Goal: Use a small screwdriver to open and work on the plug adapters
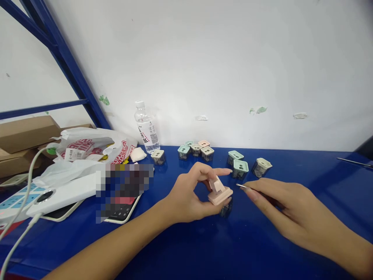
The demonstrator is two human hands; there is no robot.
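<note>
My left hand (pixel 190 194) is closed round a pale pink pencil sharpener part (pixel 220 196), held tilted above the table between thumb and fingers, with the index finger stretched out past it. A dark see-through case (pixel 225 209) shows just below my left fingertips; whether it is joined to the pink part I cannot tell. My right hand (pixel 287 204) pinches a thin silver metal piece (pixel 240 186), its tip pointing left toward the pink part without touching it. Two mint-topped sharpeners (pixel 240 166) and a cream-topped one (pixel 261 166) stand behind the hands.
More two-hole sharpeners (pixel 196 149) cluster near the wall, and a single one (pixel 158 156) stands beside a water bottle (pixel 147 130). Phones (pixel 125 208), a power strip (pixel 14 204), cables, plastic bags (pixel 90 142) and cardboard boxes (pixel 27 134) crowd the left. A thin metal rod (pixel 354 161) lies far right.
</note>
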